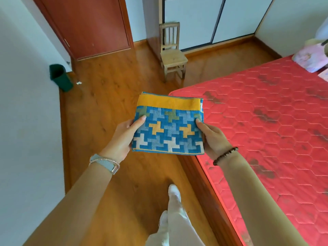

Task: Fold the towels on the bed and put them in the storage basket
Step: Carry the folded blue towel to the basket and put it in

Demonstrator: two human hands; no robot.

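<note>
The room is a bedroom with a wooden floor (110, 107), and a bed (266, 125) with a bare red quilted mattress fills the right side. Over the floor, just off the near corner of the bed, a towel (168, 126) is held in the air between two hands. It is blue with a stepped pattern in white, yellow and green and a yellow band along its far edge. It is folded into a flat, thick rectangle with the layers stacked evenly. Holding it level by both side edges probably stops the folds from slipping open while it is carried. The folding of this one looks done, and putting it away is what remains. The storage basket is not in view, and no other towel shows on the visible part of the bed.

The left hand (124, 137) grips the left edge, thumb laid on top and fingers hidden beneath; a watch (104, 163) sits on that wrist. The right hand (213, 139) grips the right edge the same way, with a bead bracelet (225, 156) on its wrist. Both forearms reach forward and slightly inward, meeting the towel at about the same height.

Farther out, a small wooden chair (173, 57) stands by white wardrobe doors (195, 20). A green bin (61, 77) sits against the left wall near a brown door (92, 23), and pale bedding (310, 57) lies at the far end of the bed. A white shoe (174, 191) shows on the floor below the towel.
</note>
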